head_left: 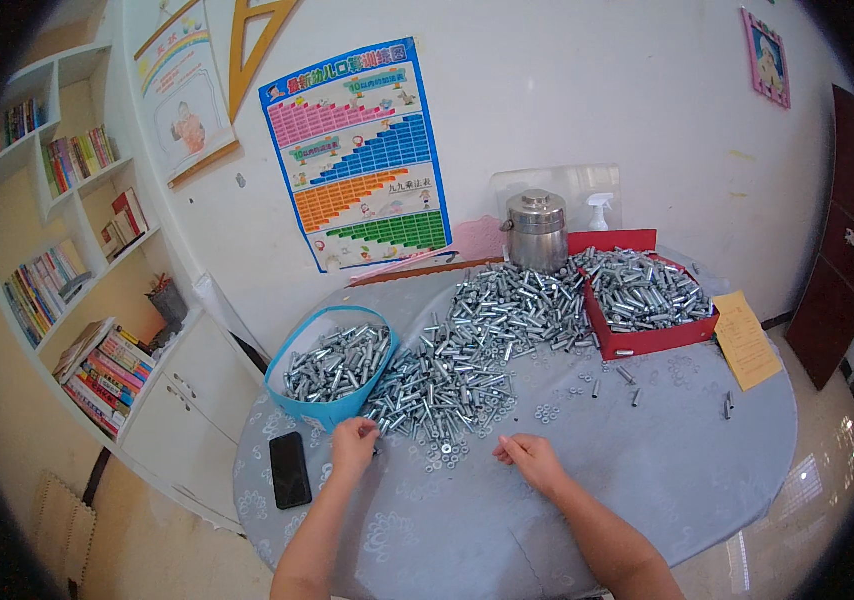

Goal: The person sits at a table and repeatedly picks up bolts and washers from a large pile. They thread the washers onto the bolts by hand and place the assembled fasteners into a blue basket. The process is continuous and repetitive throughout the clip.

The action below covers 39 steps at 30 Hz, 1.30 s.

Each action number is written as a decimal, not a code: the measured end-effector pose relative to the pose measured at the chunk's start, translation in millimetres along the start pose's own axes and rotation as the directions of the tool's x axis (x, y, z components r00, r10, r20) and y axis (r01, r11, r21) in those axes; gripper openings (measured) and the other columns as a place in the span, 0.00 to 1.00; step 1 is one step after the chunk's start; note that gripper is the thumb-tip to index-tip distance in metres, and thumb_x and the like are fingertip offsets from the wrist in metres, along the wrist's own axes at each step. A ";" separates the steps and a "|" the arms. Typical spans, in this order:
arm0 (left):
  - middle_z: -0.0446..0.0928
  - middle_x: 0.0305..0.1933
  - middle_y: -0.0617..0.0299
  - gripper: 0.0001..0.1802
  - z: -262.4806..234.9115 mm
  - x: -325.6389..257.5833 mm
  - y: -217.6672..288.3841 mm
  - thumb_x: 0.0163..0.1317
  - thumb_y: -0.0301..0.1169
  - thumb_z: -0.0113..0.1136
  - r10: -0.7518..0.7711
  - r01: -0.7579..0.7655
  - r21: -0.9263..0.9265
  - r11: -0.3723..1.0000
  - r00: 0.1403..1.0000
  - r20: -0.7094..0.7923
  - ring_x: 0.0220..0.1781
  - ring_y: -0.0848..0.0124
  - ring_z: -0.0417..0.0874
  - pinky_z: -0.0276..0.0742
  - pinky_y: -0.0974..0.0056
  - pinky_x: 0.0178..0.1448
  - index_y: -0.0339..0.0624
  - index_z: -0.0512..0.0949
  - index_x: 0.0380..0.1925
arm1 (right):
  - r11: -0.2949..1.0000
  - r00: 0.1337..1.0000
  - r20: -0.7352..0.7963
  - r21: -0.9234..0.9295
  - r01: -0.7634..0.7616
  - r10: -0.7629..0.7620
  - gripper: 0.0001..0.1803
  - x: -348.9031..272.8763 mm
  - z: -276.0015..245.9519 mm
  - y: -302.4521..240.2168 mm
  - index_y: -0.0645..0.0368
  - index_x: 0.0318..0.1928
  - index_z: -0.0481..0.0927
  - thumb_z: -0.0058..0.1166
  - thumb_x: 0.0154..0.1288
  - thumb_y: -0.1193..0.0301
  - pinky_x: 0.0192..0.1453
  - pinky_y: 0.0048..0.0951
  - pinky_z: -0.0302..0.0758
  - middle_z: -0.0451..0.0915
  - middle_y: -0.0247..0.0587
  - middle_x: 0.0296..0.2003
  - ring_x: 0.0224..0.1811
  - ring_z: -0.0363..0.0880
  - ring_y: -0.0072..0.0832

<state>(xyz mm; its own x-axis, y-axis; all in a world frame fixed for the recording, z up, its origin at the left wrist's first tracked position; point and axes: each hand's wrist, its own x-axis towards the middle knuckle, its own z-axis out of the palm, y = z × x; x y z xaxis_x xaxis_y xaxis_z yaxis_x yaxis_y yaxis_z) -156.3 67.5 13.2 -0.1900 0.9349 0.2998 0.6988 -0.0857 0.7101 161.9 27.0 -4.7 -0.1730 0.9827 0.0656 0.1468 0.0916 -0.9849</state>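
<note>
left hand [354, 445] near blue bin [319, 407] | right hand [530, 462] near metal parts [447, 390]

silvery metal parts [442, 385]; blue bin [332, 411]; red box [659, 341]; grey tablecloth [677, 450], pale floral print; black phone [290, 470]

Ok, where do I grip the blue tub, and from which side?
Likely the left rim of the blue tub, coming from the left: its raised wall offers an edge to pinch there, while loose metal pieces crowd its right side and the left hand sits at its near edge.
</note>
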 end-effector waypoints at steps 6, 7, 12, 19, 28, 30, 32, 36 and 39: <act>0.75 0.25 0.54 0.14 4.3 -8.2 1.2 0.35 0.29 0.70 0.117 -0.117 0.241 0.963 0.993 0.014 0.29 0.61 0.76 0.71 0.61 0.34 0.37 0.78 0.24 | 0.998 0.999 -0.014 -0.055 0.038 -0.039 0.21 -0.5 -2.4 0.4 0.65 0.31 0.80 0.43 0.65 0.58 0.35 0.25 0.73 0.80 0.42 0.26 0.29 0.78 0.25; 0.75 0.25 0.53 0.14 4.2 -9.0 2.4 0.35 0.30 0.70 0.115 -0.113 0.251 0.961 0.993 0.009 0.29 0.60 0.75 0.71 0.61 0.35 0.37 0.78 0.23 | 0.998 0.999 -0.016 -0.059 0.036 -0.037 0.21 -1.4 -2.8 -2.1 0.65 0.31 0.80 0.44 0.64 0.58 0.35 0.25 0.73 0.80 0.42 0.26 0.29 0.79 0.25; 0.74 0.24 0.53 0.12 3.4 -13.2 6.7 0.38 0.32 0.68 0.165 -0.147 0.272 0.951 0.985 -0.044 0.30 0.58 0.75 0.71 0.59 0.36 0.35 0.78 0.21 | 0.994 0.999 -0.010 -0.105 0.041 -0.042 0.21 -1.7 -1.8 -2.5 0.64 0.31 0.80 0.44 0.64 0.58 0.35 0.25 0.73 0.80 0.42 0.27 0.29 0.79 0.25; 0.74 0.25 0.54 0.09 8.2 -25.8 19.8 0.42 0.31 0.65 0.191 -0.172 0.251 0.953 0.980 -0.051 0.32 0.59 0.74 0.70 0.59 0.36 0.36 0.78 0.21 | 0.991 0.999 -0.002 -0.132 0.036 -0.037 0.19 0.0 -2.8 4.1 0.64 0.32 0.80 0.46 0.64 0.60 0.35 0.23 0.72 0.80 0.39 0.27 0.28 0.76 0.22; 0.74 0.28 0.57 0.10 48.3 -86.7 91.6 0.43 0.31 0.65 0.382 -0.378 -0.058 0.924 0.914 0.134 0.34 0.62 0.75 0.71 0.63 0.36 0.38 0.78 0.25 | 0.983 0.989 0.118 -0.144 0.111 -0.094 0.14 -9.2 6.6 -16.7 0.58 0.40 0.79 0.56 0.56 0.63 0.35 0.25 0.73 0.79 0.39 0.30 0.30 0.77 0.24; 0.74 0.28 0.57 0.10 54.8 -89.4 95.7 0.44 0.31 0.65 0.440 -0.437 -0.051 0.898 0.889 0.128 0.34 0.61 0.75 0.71 0.63 0.36 0.38 0.78 0.25 | 0.979 0.984 0.148 -0.160 0.127 -0.104 0.14 -9.6 5.8 -16.0 0.58 0.41 0.78 0.57 0.55 0.64 0.35 0.24 0.73 0.79 0.39 0.30 0.30 0.77 0.23; 0.74 0.28 0.57 0.10 60.0 -90.4 98.9 0.44 0.31 0.65 0.450 -0.443 -0.078 0.893 0.882 0.140 0.33 0.60 0.74 0.71 0.62 0.37 0.39 0.78 0.25 | 0.965 0.981 0.153 -0.215 0.148 -0.116 0.15 -9.0 5.0 -11.0 0.58 0.42 0.78 0.58 0.55 0.65 0.36 0.24 0.73 0.79 0.39 0.30 0.30 0.77 0.24; 0.74 0.29 0.56 0.09 53.3 -92.1 96.5 0.46 0.32 0.62 0.353 -0.338 -0.118 0.934 0.924 0.146 0.38 0.59 0.74 0.69 0.59 0.40 0.38 0.77 0.25 | 0.979 0.985 0.133 -0.155 0.132 -0.112 0.13 -9.2 8.4 -14.4 0.59 0.41 0.78 0.57 0.56 0.67 0.36 0.23 0.72 0.79 0.40 0.30 0.30 0.77 0.23; 0.74 0.29 0.55 0.10 41.5 -77.0 69.8 0.46 0.33 0.62 0.235 -0.236 0.121 0.964 0.972 0.026 0.38 0.57 0.73 0.69 0.58 0.40 0.38 0.76 0.25 | 0.986 0.994 0.047 -0.127 0.106 -0.100 0.12 -8.5 7.7 -9.6 0.60 0.40 0.77 0.56 0.57 0.68 0.36 0.23 0.73 0.79 0.39 0.30 0.30 0.77 0.23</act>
<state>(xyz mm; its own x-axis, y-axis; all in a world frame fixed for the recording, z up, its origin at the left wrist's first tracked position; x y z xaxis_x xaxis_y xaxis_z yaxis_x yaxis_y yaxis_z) -64.3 3.8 13.2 -0.0028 0.8971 0.4419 0.8023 -0.2618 0.5365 154.4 16.6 3.0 -0.2329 0.9598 0.1565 0.2505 0.2147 -0.9440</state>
